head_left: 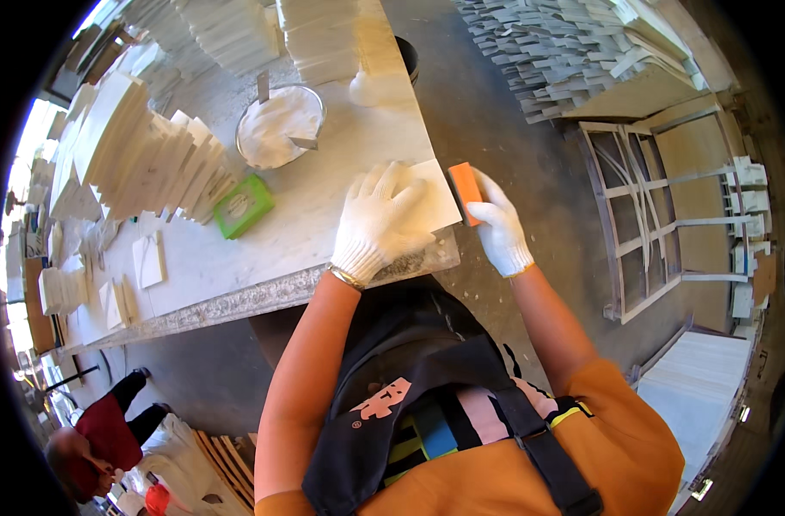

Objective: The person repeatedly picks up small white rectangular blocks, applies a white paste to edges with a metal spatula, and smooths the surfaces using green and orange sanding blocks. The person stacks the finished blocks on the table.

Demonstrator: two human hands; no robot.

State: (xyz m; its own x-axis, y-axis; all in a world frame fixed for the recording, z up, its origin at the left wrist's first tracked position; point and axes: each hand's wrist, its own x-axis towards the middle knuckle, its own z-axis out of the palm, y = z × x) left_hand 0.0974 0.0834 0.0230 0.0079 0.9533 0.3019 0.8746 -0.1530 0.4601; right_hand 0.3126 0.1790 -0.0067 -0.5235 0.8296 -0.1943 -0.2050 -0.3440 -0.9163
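Note:
My left hand (375, 215), in a white knit glove, lies flat with fingers spread on a white rectangular tile (435, 196) at the right end of the worktable. The tile's right edge sticks out slightly past the table's edge. Just beside that edge, my gloved right hand (499, 225) grips an orange sanding block (466, 191) with a dark face turned toward the tile. A narrow gap seems to part block and tile. Left of my hands, a green block (243, 206) with a pale patch on top rests on the table.
A round bowl of white paste (281, 125) with scrapers in it stands farther back. Stacks of white tiles (143, 146) fill the table's left and far sides. Right of the table are a metal rack (620, 224) and more piled tiles (547, 56). Another person (100, 439) is at the lower left.

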